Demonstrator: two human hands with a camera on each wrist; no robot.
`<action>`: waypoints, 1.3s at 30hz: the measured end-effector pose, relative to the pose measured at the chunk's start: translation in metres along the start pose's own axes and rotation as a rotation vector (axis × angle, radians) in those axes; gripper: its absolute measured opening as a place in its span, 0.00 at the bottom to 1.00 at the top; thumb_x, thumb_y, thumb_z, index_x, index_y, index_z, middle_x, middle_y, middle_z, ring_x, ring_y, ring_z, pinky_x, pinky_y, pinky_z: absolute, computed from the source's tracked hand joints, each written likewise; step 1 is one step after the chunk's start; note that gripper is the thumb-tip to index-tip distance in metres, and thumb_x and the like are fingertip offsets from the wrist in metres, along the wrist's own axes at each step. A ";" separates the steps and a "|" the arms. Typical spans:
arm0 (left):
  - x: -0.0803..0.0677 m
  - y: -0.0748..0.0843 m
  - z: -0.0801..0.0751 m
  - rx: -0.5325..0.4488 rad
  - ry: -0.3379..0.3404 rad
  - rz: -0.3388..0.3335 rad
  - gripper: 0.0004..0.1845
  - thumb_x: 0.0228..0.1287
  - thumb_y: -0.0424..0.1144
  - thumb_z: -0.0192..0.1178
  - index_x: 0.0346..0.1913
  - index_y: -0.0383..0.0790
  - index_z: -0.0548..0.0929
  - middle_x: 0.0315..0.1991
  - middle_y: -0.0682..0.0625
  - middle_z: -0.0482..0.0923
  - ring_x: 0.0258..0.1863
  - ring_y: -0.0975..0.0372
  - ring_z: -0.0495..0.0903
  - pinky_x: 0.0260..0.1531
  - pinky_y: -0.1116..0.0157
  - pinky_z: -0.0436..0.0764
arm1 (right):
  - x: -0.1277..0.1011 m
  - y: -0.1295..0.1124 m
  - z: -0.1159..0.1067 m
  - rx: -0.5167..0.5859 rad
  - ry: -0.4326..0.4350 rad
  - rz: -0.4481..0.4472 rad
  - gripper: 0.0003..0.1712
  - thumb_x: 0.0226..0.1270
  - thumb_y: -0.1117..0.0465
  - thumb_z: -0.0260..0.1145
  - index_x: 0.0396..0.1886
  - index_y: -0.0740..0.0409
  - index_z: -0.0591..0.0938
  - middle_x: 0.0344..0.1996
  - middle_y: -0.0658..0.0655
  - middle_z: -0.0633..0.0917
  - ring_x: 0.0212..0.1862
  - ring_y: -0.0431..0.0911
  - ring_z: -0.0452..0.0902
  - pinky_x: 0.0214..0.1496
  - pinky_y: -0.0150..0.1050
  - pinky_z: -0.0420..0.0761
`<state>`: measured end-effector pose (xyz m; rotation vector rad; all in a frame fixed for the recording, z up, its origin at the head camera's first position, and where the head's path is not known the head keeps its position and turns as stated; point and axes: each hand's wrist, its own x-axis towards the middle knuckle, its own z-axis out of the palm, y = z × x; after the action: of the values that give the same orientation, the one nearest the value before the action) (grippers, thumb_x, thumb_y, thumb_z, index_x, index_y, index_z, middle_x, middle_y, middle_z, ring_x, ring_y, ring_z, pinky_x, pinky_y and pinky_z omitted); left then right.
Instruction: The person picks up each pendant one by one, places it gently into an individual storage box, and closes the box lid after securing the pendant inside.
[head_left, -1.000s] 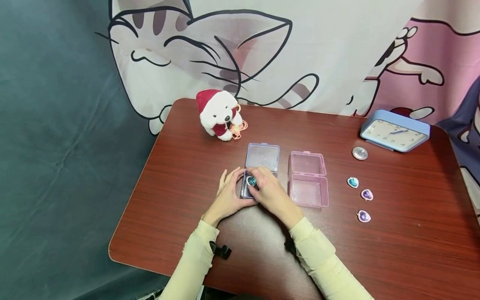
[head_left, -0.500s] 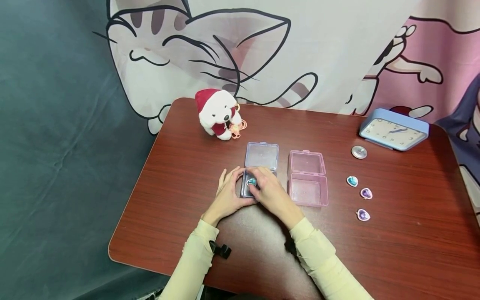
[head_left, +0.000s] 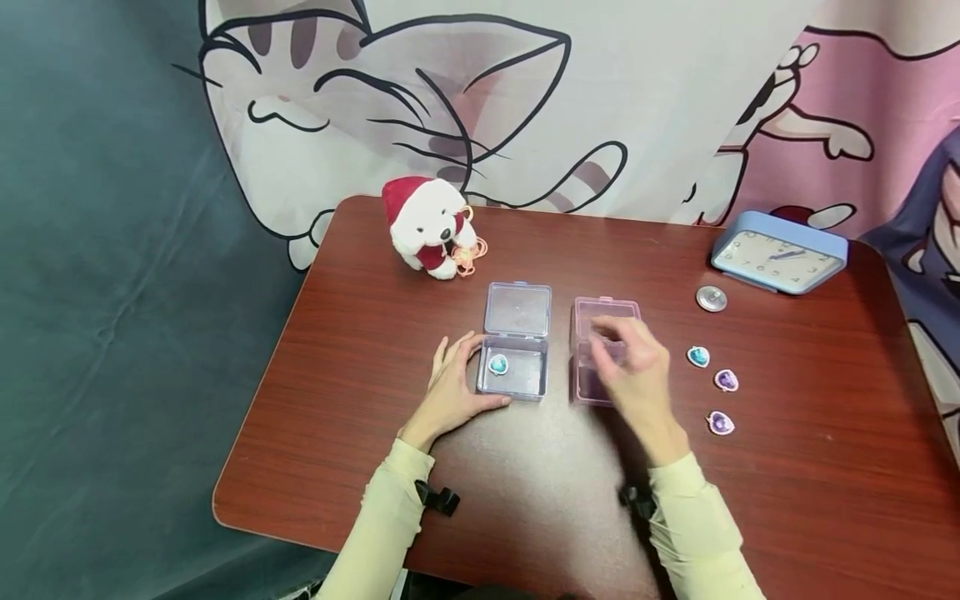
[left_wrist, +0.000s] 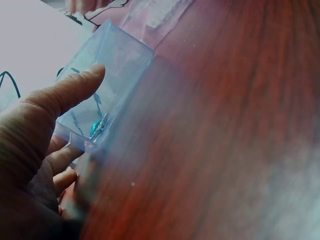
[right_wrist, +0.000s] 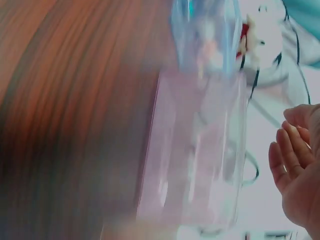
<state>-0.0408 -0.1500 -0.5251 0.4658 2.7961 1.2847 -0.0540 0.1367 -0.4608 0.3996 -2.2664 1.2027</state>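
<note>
the left hand (head_left: 450, 387) rests on the desk (head_left: 360, 467) against the left wall of the clear box (head_left: 515, 367), thumb along the near left corner and fingers curled lightly round the far left corner; it steadies the box and pinches nothing else. inside that box, toward its left wall, lies one teal gem (head_left: 498, 364), flat on the floor of the tray. the lid stands open at the far side.

the right hand (head_left: 633, 375) hangs over the pink box (head_left: 581, 385), which sits just beside the clear box toward the right edge of the desk, its lid also open at the far side. the fingers are loosely bent and a little spread, holding nothing; motion blur prevents a finer reading. in the right wrist view the fingers (right_wrist: 290, 150) appear side by side and apart from the pink box (right_wrist: 195, 155).

the relation that matters: three loose gems lie to the right of the right hand, in a short line running from far to near, roughly along the desk's right half. the teal loose gem (head_left: 698, 357) is farthest, a purple gem (head_left: 725, 380) is in the middle, a second purple gem (head_left: 720, 422) nearest the front edge. all three are near the right hand and well apart from the left, so the right hand is the closer.

the right forearm runs in from the front edge, wrist raised, palm down.
</note>
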 end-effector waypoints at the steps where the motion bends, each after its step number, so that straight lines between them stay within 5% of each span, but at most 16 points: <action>1: 0.000 0.000 0.000 -0.002 0.001 0.001 0.57 0.43 0.52 0.87 0.76 0.42 0.67 0.72 0.46 0.75 0.80 0.52 0.62 0.82 0.49 0.38 | -0.001 0.005 -0.007 -0.014 0.027 0.025 0.12 0.59 0.77 0.73 0.43 0.67 0.89 0.35 0.62 0.89 0.38 0.52 0.84 0.46 0.31 0.80; 7: 0.000 0.001 -0.001 -0.003 -0.012 -0.005 0.57 0.44 0.52 0.86 0.76 0.42 0.67 0.73 0.46 0.74 0.80 0.53 0.61 0.82 0.50 0.37 | -0.012 0.034 -0.036 -0.050 0.151 0.218 0.10 0.64 0.76 0.71 0.44 0.69 0.89 0.32 0.64 0.89 0.38 0.29 0.79 0.46 0.22 0.77; 11: 0.001 0.000 0.000 -0.003 -0.013 -0.002 0.57 0.44 0.52 0.86 0.76 0.41 0.67 0.73 0.45 0.74 0.80 0.53 0.61 0.82 0.50 0.37 | -0.022 0.050 -0.048 -0.054 0.196 0.361 0.14 0.65 0.73 0.72 0.50 0.65 0.89 0.37 0.63 0.91 0.40 0.26 0.81 0.49 0.21 0.79; 15: 0.001 0.000 0.000 -0.004 -0.007 -0.006 0.57 0.43 0.52 0.87 0.76 0.41 0.67 0.73 0.45 0.75 0.80 0.53 0.61 0.82 0.50 0.38 | -0.031 0.067 -0.059 -0.127 0.220 0.432 0.20 0.63 0.70 0.76 0.55 0.60 0.88 0.42 0.60 0.92 0.44 0.31 0.85 0.51 0.24 0.74; 19: 0.001 0.001 0.000 -0.009 0.000 -0.011 0.56 0.43 0.52 0.87 0.75 0.42 0.68 0.72 0.45 0.76 0.80 0.52 0.61 0.82 0.50 0.37 | -0.036 0.083 -0.069 -0.200 0.188 0.438 0.25 0.59 0.69 0.79 0.58 0.63 0.86 0.47 0.62 0.91 0.52 0.49 0.83 0.56 0.39 0.71; 24: 0.001 0.000 0.000 -0.013 -0.003 0.001 0.56 0.44 0.52 0.87 0.76 0.42 0.68 0.73 0.45 0.75 0.80 0.52 0.61 0.82 0.50 0.37 | -0.043 0.095 -0.079 -0.230 0.145 0.484 0.30 0.58 0.69 0.79 0.61 0.69 0.82 0.50 0.69 0.89 0.58 0.65 0.78 0.79 0.55 0.57; 28: 0.001 0.000 0.001 -0.010 0.003 0.012 0.57 0.43 0.51 0.87 0.76 0.41 0.67 0.73 0.44 0.74 0.80 0.52 0.62 0.82 0.48 0.38 | -0.047 0.099 -0.082 -0.252 0.113 0.545 0.31 0.59 0.68 0.79 0.62 0.70 0.80 0.52 0.72 0.87 0.62 0.66 0.76 0.84 0.58 0.41; 39: 0.001 0.001 0.000 -0.010 -0.003 0.009 0.57 0.44 0.51 0.87 0.76 0.41 0.67 0.73 0.44 0.74 0.80 0.53 0.61 0.82 0.49 0.37 | -0.049 0.105 -0.083 -0.300 0.091 0.552 0.28 0.59 0.68 0.79 0.59 0.70 0.83 0.48 0.72 0.87 0.61 0.65 0.76 0.82 0.65 0.39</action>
<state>-0.0418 -0.1491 -0.5246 0.4802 2.7869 1.2978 -0.0388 0.2649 -0.5223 -0.4126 -2.5032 1.0642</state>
